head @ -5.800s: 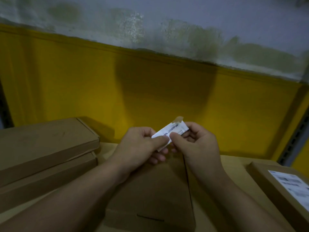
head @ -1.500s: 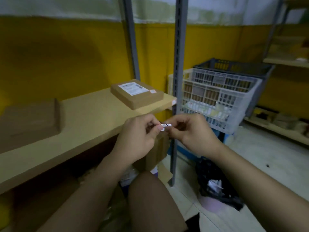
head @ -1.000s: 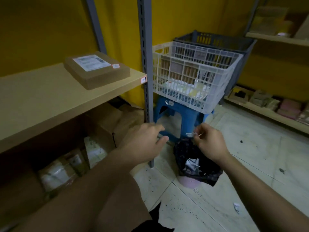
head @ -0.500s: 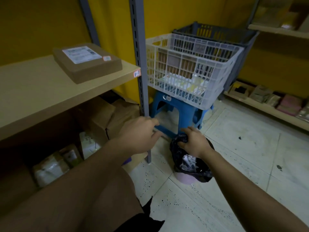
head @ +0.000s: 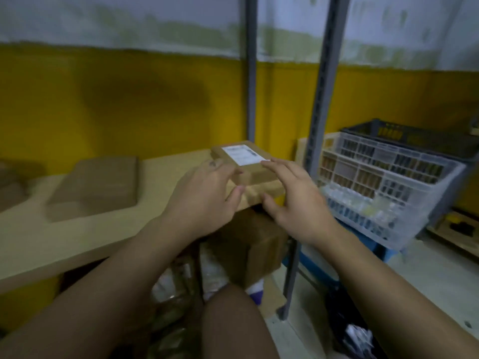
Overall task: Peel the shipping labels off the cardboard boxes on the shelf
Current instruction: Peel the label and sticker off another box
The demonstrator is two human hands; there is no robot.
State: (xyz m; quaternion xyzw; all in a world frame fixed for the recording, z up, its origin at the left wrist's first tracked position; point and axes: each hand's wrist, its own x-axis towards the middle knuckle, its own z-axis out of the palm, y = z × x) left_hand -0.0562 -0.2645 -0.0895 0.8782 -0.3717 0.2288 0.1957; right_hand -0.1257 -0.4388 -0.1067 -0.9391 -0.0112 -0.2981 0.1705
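Left hand [head: 204,195], right hand [head: 295,200] rose to box [head: 255,175]; label [head: 243,154] print blurred.

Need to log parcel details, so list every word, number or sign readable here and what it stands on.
Shipping label on top of the cardboard box at the shelf's end: rows of dark print, too blurred to read.
Bare box further left on the shelf: no label or print showing.
White crate: no text readable.
Nothing in this view can be quoted.
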